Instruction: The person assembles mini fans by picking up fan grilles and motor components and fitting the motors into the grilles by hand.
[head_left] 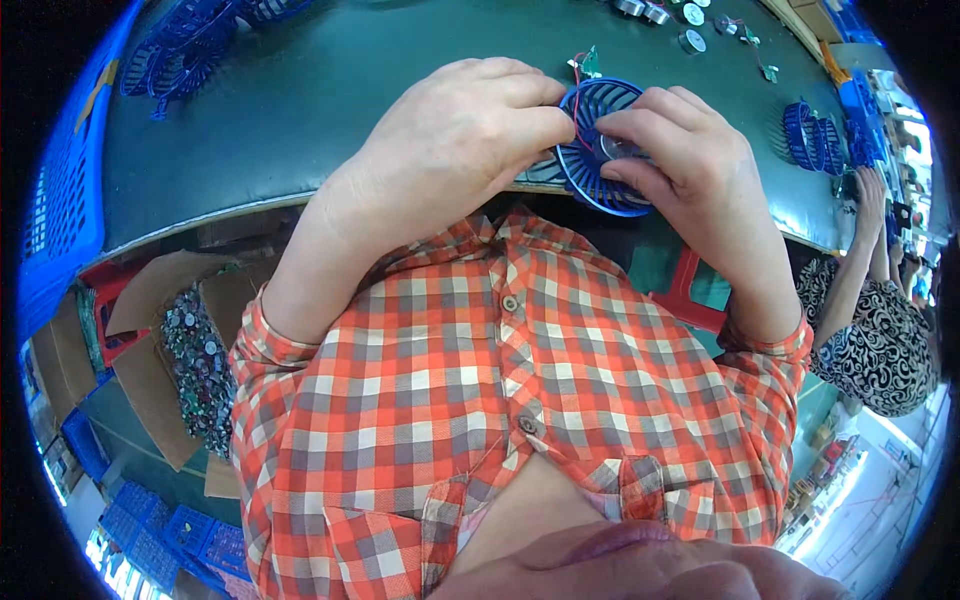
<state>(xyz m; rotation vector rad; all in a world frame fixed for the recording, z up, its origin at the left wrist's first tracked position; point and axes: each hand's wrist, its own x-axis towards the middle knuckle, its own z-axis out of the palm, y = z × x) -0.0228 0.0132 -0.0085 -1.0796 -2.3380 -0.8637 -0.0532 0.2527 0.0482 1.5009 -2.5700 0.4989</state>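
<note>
At the table's near edge a round blue plastic fan grille point(605, 92) stands tilted, its ribbed inside showing. My left hand point(465, 130) is closed on the grille's left rim, with its fingertips partly hidden. Inside the grille, my right hand point(690, 150) pinches a small round silvery motor point(617, 148) between thumb and fingers. Red wire point(577, 100) runs up along the grille to a small green circuit board point(589, 63) beyond the far rim.
Several small motors point(692, 41) with wires lie on the green table point(400, 40) at the far right. More blue grilles sit far left point(185, 60) and right point(812, 138). A blue crate point(65, 190) borders the left; below it stands a carton point(165, 290) of small parts. A co-worker point(880, 340) is at right.
</note>
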